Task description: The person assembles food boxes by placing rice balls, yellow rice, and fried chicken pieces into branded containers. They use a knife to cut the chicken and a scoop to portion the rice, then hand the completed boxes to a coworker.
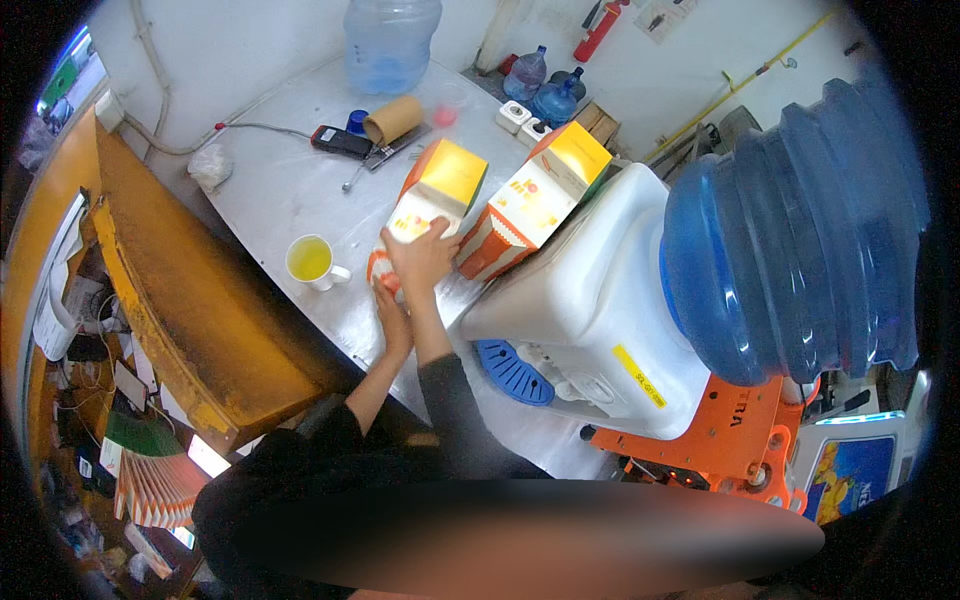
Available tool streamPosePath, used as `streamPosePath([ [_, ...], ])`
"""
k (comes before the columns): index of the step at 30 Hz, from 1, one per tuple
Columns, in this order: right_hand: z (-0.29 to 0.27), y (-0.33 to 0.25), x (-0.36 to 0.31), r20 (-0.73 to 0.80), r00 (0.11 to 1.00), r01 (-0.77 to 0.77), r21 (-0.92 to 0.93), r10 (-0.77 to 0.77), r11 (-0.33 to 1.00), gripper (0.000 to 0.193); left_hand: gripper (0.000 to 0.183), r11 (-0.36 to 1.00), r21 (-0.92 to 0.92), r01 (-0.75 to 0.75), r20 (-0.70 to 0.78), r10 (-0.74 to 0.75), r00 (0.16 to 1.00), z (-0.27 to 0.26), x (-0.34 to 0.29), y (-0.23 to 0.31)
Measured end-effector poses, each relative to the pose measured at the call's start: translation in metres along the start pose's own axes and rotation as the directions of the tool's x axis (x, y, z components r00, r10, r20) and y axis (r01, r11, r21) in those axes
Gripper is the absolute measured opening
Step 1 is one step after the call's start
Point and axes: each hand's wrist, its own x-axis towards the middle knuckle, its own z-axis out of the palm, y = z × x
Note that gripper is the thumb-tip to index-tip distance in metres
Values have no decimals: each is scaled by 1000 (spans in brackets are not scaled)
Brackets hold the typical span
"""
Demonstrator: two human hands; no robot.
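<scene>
Right hand (425,258) pinches the yellow-printed carton (437,190), left hand (394,320) at its base (grip? can't tell), yellow-labelled dispenser (570,285) right of that carton.

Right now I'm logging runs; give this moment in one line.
left hand: at carton, lower end | right hand: on its white panel | nearby: mug, second carton
</scene>
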Motion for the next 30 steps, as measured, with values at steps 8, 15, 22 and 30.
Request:
streamPosePath([
  [8,40,-18,101,-311,949,-92,-141,44,986,86,93,861,499,-94,32,90,995,59,96,34],
  [15,63,-14,118,-396,916,-31,-241,-69,970,79,86,890,455,-37,73,4,997,85,126,31],
  [22,38,-18,91,-344,915,94,-329,-212,940,68,79,969,247,-9,73,-9,997,66,121,44],
  [30,-3,-29,66,-266,866,325,-347,-424,880,70,65,994,-108,-32,76,41,996,3,-21,70],
])
